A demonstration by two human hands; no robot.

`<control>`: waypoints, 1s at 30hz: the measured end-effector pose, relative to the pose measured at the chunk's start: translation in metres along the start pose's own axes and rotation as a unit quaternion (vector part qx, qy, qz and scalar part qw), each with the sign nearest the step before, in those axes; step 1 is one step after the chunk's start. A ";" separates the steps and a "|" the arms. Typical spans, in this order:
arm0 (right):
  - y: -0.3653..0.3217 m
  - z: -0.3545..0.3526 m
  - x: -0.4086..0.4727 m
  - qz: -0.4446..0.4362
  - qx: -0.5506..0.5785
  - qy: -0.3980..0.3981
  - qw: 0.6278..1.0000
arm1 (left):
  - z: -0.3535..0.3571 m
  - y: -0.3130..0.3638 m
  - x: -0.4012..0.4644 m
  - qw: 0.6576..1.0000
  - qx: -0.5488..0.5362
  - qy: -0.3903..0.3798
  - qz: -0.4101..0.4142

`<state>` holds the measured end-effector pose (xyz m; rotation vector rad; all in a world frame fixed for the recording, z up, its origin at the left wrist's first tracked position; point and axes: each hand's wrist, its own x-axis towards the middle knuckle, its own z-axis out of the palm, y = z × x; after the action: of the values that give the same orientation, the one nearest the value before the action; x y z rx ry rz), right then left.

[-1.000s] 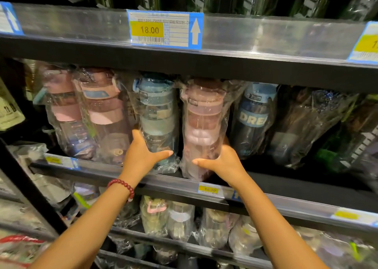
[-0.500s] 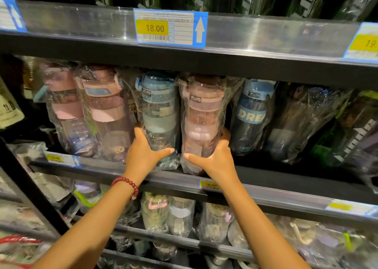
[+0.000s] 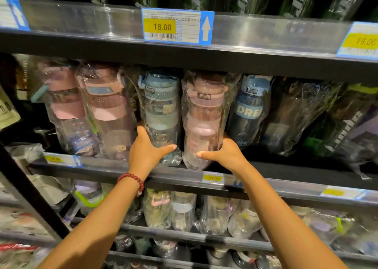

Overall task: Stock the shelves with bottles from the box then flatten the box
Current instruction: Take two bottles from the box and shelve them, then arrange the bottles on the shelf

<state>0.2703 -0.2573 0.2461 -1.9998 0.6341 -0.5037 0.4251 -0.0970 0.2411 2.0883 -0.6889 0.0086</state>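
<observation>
Compared with a second ago, the right hand [image 3: 224,153] has slid in toward the left hand [image 3: 146,151], and the pink bottle [image 3: 204,121] has come with it, so it now stands closer to the blue-green bottle [image 3: 161,115]. The two plastic wraps look like they touch near the bottom. The left hand has barely shifted over that second.

Both arms reach up and forward from the near bottom of the view to the middle shelf [image 3: 184,176]. The left hand wraps the lower part of the blue-green bottle, thumb pointing right across the front, fingers tucked behind on the left side, so it's gripping that one. There's a red bead bracelet [image 3: 132,181] on that wrist. The right hand mirrors it: thumb pointing left across the base of the pink bottle, fingers curled round the right side and back, holding it firmly. Thumbs point at each other with a small gap between the tips.

Both bottles stand upright on the middle shelf, near its front edge, each in a clear bag. Left of them are two more pink-lidded bottles [image 3: 106,109], and right of the pink bottle is a dark blue bottle [image 3: 248,113] with "DRE" showing. The shelf above carries an 18.00 price tag [image 3: 178,26]. More bagged bottles fill the lower shelf [image 3: 184,236].
</observation>
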 end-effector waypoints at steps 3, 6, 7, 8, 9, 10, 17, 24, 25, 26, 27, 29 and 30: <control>0.000 0.002 -0.002 -0.005 -0.007 0.012 1.000 | -0.002 0.001 -0.002 1.000 -0.005 -0.010 0.010; -0.005 0.002 -0.010 -0.011 -0.048 0.055 0.997 | -0.011 0.007 0.000 0.999 -0.023 -0.042 0.006; -0.007 0.000 -0.015 -0.012 -0.065 0.073 0.995 | -0.016 0.009 0.001 0.998 -0.013 -0.053 0.008; -0.010 -0.003 -0.020 -0.016 -0.086 0.086 0.992 | -0.021 0.012 -0.001 0.998 0.004 -0.062 0.013; -0.011 -0.006 -0.027 -0.028 -0.114 0.094 0.989 | -0.026 0.013 -0.004 0.997 0.023 -0.065 0.020; -0.012 -0.008 -0.035 -0.046 -0.147 0.100 0.983 | -0.031 0.014 -0.010 0.997 0.043 -0.062 0.028; -0.007 -0.003 -0.129 -0.240 -0.292 0.029 0.925 | -0.058 0.005 -0.130 0.975 0.195 0.028 0.107; 0.053 0.038 -0.229 -0.304 -0.325 -0.147 0.883 | -0.017 -0.025 -0.314 0.953 0.302 0.002 0.034; 0.064 0.046 -0.244 -0.305 -0.311 -0.174 0.883 | -0.013 -0.031 -0.341 0.951 0.308 -0.004 0.002; 0.070 0.050 -0.253 -0.296 -0.296 -0.179 0.890 | -0.009 -0.034 -0.358 0.952 0.306 -0.006 -0.018; 0.077 0.055 -0.263 -0.286 -0.283 -0.183 0.897 | -0.008 -0.038 -0.378 0.954 0.294 -0.007 -0.047; 0.090 0.068 -0.285 -0.274 -0.283 -0.213 0.894 | -0.007 -0.045 -0.418 0.952 0.283 -0.011 -0.115; 0.096 0.075 -0.296 -0.265 -0.283 -0.238 0.890 | -0.008 -0.048 -0.436 0.946 0.293 -0.014 -0.141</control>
<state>0.0612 -0.0646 0.0995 -2.7420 -0.1112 -0.1131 0.0817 0.1340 0.0960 2.7504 -0.4257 0.0254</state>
